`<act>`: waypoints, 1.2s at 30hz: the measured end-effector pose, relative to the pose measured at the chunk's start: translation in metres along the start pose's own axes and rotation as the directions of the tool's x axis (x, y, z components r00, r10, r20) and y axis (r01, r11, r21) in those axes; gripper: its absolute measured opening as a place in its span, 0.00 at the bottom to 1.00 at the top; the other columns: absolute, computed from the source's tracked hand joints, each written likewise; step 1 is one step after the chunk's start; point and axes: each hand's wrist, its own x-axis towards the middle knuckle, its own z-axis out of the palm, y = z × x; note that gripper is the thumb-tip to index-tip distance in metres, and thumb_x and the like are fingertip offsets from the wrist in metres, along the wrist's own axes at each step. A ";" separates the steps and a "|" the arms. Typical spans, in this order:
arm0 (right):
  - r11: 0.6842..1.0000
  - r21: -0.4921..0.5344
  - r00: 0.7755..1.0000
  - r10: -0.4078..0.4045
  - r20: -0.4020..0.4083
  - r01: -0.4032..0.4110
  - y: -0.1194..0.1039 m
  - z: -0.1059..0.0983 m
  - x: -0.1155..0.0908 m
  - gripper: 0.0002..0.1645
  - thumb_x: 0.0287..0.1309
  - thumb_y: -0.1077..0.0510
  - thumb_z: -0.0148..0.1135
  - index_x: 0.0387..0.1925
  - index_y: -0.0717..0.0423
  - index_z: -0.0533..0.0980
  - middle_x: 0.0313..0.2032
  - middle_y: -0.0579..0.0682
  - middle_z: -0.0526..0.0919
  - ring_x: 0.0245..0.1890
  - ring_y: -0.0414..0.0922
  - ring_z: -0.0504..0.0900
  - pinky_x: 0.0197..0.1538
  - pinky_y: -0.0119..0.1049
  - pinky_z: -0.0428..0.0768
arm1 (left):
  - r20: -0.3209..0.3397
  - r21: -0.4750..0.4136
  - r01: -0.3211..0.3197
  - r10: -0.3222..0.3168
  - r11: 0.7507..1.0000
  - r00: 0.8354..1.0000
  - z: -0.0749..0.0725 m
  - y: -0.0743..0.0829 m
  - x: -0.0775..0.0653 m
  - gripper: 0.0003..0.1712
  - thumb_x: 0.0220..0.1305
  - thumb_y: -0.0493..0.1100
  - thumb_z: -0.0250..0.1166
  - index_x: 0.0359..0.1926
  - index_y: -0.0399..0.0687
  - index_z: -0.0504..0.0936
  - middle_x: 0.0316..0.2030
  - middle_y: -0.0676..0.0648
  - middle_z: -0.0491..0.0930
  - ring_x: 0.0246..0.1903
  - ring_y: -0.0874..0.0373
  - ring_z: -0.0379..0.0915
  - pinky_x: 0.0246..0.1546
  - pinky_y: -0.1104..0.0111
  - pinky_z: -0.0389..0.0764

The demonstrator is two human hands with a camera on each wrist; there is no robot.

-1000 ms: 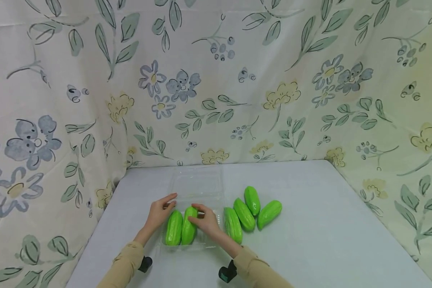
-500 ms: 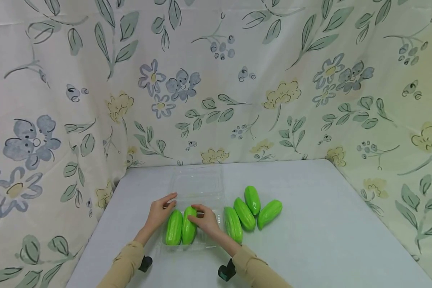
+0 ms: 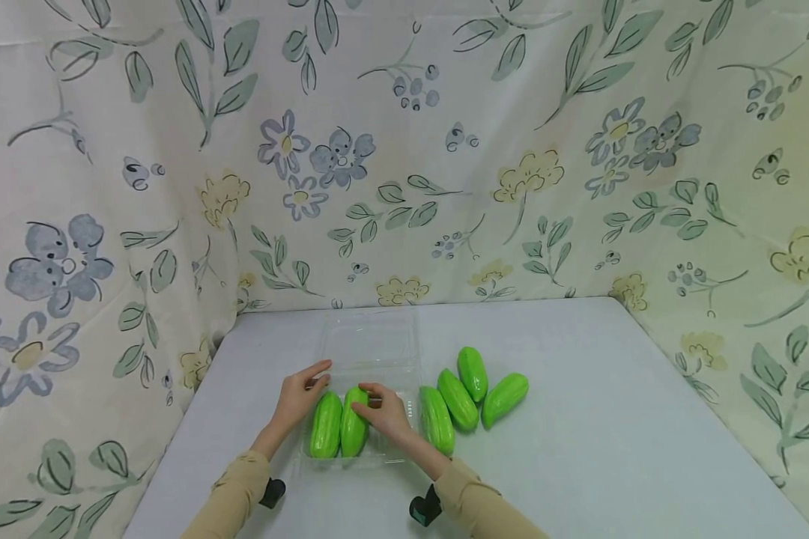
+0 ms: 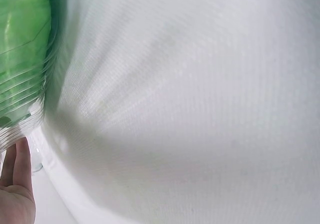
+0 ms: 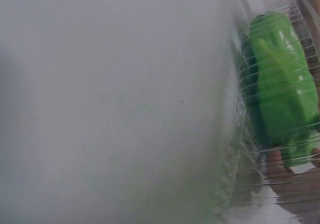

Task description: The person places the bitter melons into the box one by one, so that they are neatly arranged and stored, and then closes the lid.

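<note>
Two bright green, plump cucumbers lie side by side in the left part of a clear plastic clamshell box (image 3: 394,454), whose lid (image 3: 371,338) lies folded back behind it. My right hand (image 3: 387,414) pinches the upper end of the second cucumber (image 3: 353,434) between thumb and fingers. Through the ribbed box wall in the right wrist view, a cucumber (image 5: 285,79) shows with fingertips at its lower end. Beside the first cucumber (image 3: 326,428), my left hand (image 3: 297,397) rests at the box's left back edge, fingers extended. In the left wrist view those fingers (image 4: 21,166) touch the box wall.
Several more green cucumbers lie on the white table (image 3: 607,449) right of the box; the nearest cucumber (image 3: 437,421) is close against its right side. Beyond it are a middle one, a back one and a slanted cucumber (image 3: 505,400). A floral curtain (image 3: 404,150) hangs behind the table.
</note>
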 end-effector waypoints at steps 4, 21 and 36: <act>1.000 0.005 1.000 -0.012 0.004 0.012 -0.001 0.000 -0.001 0.26 0.60 0.57 0.62 0.58 0.64 0.72 0.52 0.63 0.79 0.49 0.58 0.81 0.45 0.44 0.83 | 0.004 0.007 0.006 -0.006 1.000 1.000 0.000 0.000 0.000 0.19 0.65 0.37 0.61 0.57 0.40 0.78 0.57 0.39 0.77 0.43 0.47 0.83 0.37 0.66 0.83; 0.999 -0.011 0.999 -0.035 -0.007 0.035 0.000 0.000 -0.002 0.25 0.60 0.57 0.62 0.57 0.64 0.73 0.51 0.62 0.80 0.48 0.57 0.81 0.46 0.45 0.82 | -0.001 0.007 0.028 -0.028 1.000 1.000 0.001 -0.001 0.001 0.19 0.64 0.36 0.61 0.57 0.40 0.78 0.57 0.40 0.77 0.43 0.46 0.83 0.29 0.77 0.78; 0.999 -0.018 1.000 -0.029 -0.002 0.029 0.000 0.000 -0.001 0.26 0.60 0.56 0.62 0.58 0.63 0.73 0.52 0.62 0.79 0.48 0.57 0.81 0.45 0.43 0.83 | 0.003 0.011 0.024 -0.024 1.000 1.000 0.000 -0.001 0.001 0.19 0.65 0.37 0.60 0.57 0.40 0.78 0.58 0.40 0.76 0.43 0.47 0.83 0.37 0.68 0.83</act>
